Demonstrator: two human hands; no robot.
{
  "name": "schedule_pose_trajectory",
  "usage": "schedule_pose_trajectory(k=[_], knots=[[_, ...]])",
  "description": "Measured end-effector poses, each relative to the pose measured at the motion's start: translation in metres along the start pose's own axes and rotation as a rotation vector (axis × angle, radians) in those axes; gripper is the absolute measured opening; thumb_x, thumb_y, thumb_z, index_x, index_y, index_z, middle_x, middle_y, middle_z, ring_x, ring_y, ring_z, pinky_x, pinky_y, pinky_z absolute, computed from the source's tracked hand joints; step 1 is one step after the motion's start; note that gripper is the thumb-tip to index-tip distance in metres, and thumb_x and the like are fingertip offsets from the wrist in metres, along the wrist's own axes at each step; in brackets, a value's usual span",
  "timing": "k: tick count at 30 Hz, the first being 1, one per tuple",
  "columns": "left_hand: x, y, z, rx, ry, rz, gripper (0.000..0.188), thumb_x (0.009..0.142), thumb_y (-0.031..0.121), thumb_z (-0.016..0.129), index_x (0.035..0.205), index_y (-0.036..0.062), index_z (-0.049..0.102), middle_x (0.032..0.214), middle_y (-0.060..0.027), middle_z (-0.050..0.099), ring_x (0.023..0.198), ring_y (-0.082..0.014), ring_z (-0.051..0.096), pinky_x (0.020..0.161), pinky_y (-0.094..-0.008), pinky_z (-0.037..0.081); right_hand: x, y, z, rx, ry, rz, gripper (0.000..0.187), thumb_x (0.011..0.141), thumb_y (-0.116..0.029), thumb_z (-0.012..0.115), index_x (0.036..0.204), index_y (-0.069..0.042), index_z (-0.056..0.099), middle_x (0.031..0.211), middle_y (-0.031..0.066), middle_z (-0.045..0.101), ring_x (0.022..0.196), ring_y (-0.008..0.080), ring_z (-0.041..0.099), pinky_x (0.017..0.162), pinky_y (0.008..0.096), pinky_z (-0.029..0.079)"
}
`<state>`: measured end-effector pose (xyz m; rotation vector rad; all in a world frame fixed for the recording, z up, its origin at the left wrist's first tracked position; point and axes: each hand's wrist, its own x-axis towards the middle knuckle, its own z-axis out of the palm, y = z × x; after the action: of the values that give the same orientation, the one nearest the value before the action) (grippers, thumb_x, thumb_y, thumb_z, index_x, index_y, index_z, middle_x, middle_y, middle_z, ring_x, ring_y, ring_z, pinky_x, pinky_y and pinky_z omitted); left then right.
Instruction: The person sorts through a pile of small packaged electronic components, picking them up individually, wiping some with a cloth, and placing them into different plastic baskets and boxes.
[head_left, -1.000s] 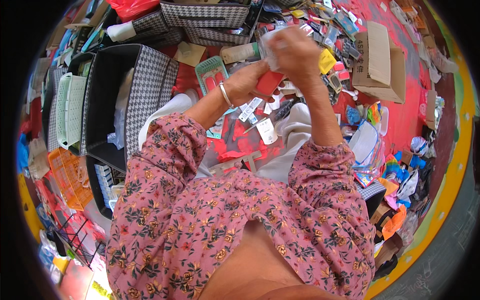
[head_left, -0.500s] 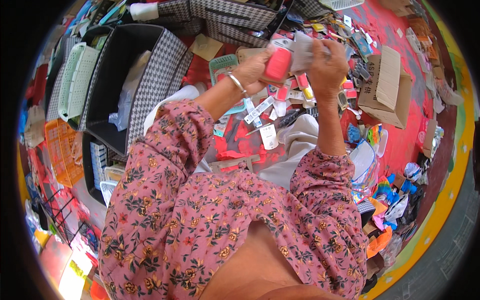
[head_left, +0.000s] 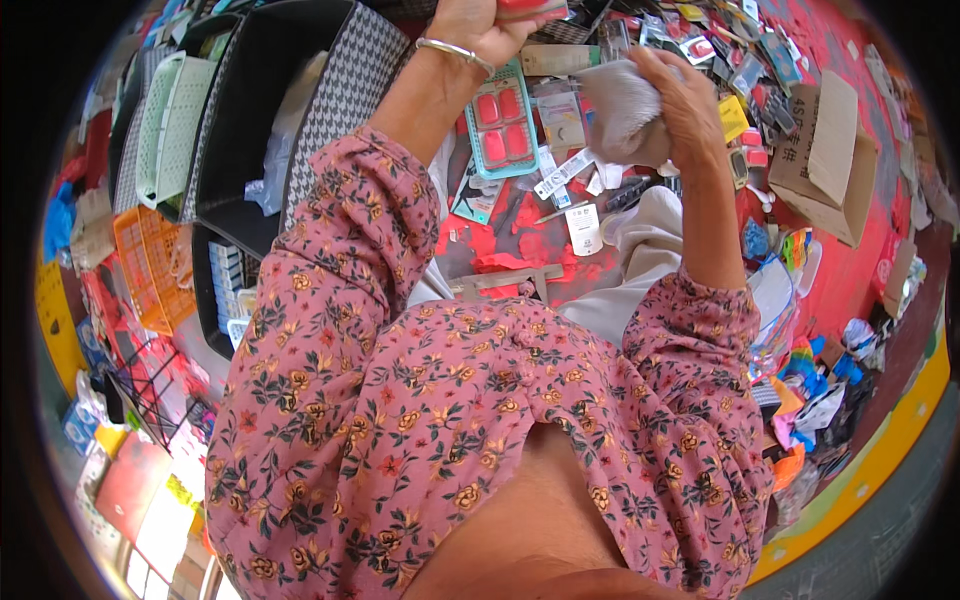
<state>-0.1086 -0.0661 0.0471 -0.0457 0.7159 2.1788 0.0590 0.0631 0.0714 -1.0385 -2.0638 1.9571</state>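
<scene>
At the top edge of the head view my left hand (head_left: pixel 478 32) is closed around a red item on a pale backing (head_left: pixel 530 8), partly cut off by the frame. My right hand (head_left: pixel 688 108), fingers bent, grips a crumpled grey cloth (head_left: pixel 625 112). Below and between the hands lies a small mint-green basket (head_left: pixel 473 125), with several red rounded pieces (head_left: pixel 516 142) lying in it. Beside the basket are white labels (head_left: pixel 563 172), a white card (head_left: pixel 584 230) and other small packaged goods on the red floor.
Black-and-white patterned storage boxes (head_left: pixel 345 85) stand at the left, with a pale green basket (head_left: pixel 175 130) and an orange basket (head_left: pixel 150 270). An opened cardboard box (head_left: pixel 820 160) sits at the right. Small packages lie scattered at the far side, and colourful bags (head_left: pixel 805 375) at the near right.
My left hand has moved up and left with the red item, away from the cloth. My right hand has shifted slightly right. The mint-green basket with red pieces has come into clearer view.
</scene>
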Motion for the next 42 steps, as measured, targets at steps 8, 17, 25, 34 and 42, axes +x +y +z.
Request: schedule_pose_trajectory(k=[8, 17, 25, 34, 42], knots=[[-0.012, -0.042, 0.005, -0.055, -0.234, -0.366, 0.045, 0.091, 0.041, 0.032, 0.114, 0.0042, 0.045, 0.099, -0.0136, 0.056, 0.085, -0.0269, 0.057, 0.08, -0.0433, 0.046, 0.007, 0.009, 0.012, 0.393, -0.267, -0.041, 0.025, 0.081, -0.022, 0.059, 0.099, -0.005, 0.06, 0.084, 0.0027, 0.063, 0.068, 0.0095, 0.06, 0.059, 0.0217, 0.048], [-0.018, -0.007, 0.016, 0.347, -0.13, -0.342, 0.029, 0.078, 0.017, 0.062, 0.102, 0.005, 0.053, 0.094, -0.0078, 0.061, 0.083, -0.0182, 0.061, 0.07, -0.0287, 0.051, 0.006, 0.0, -0.025, -0.112, -0.244, -0.127, 0.028, 0.08, -0.029, 0.06, 0.096, -0.007, 0.062, 0.08, 0.0025, 0.061, 0.067, 0.0093, 0.058, 0.06, 0.0215, 0.046], [-0.009, 0.003, 0.002, 0.633, -0.172, -0.254, 0.04, 0.081, 0.033, 0.058, 0.107, 0.0042, 0.054, 0.097, -0.0064, 0.058, 0.091, -0.0166, 0.056, 0.08, -0.0304, 0.047, -0.001, -0.018, -0.053, -0.207, -0.397, -0.09, 0.031, 0.071, -0.026, 0.067, 0.09, -0.002, 0.064, 0.076, 0.0016, 0.061, 0.068, 0.0094, 0.055, 0.064, 0.0229, 0.044], [-0.024, -0.006, 0.024, 1.201, -0.526, -0.136, 0.034, 0.064, 0.021, 0.075, 0.088, 0.0032, 0.057, 0.08, -0.0055, 0.059, 0.072, -0.0131, 0.056, 0.065, -0.0234, 0.046, -0.011, -0.041, -0.056, -0.439, -0.519, 0.028, 0.029, 0.07, -0.026, 0.07, 0.088, -0.003, 0.064, 0.087, 0.0065, 0.054, 0.085, 0.0146, 0.052, 0.078, 0.026, 0.038], [-0.031, -0.026, 0.029, 1.349, -0.421, -0.187, 0.045, 0.063, 0.028, 0.075, 0.092, -0.0035, 0.062, 0.073, -0.006, 0.061, 0.066, -0.0113, 0.056, 0.061, -0.0245, 0.046, 0.003, -0.028, -0.077, -0.485, -0.136, -0.223, 0.026, 0.074, -0.027, 0.064, 0.082, -0.002, 0.063, 0.071, 0.005, 0.061, 0.065, 0.0118, 0.057, 0.062, 0.0262, 0.045]])
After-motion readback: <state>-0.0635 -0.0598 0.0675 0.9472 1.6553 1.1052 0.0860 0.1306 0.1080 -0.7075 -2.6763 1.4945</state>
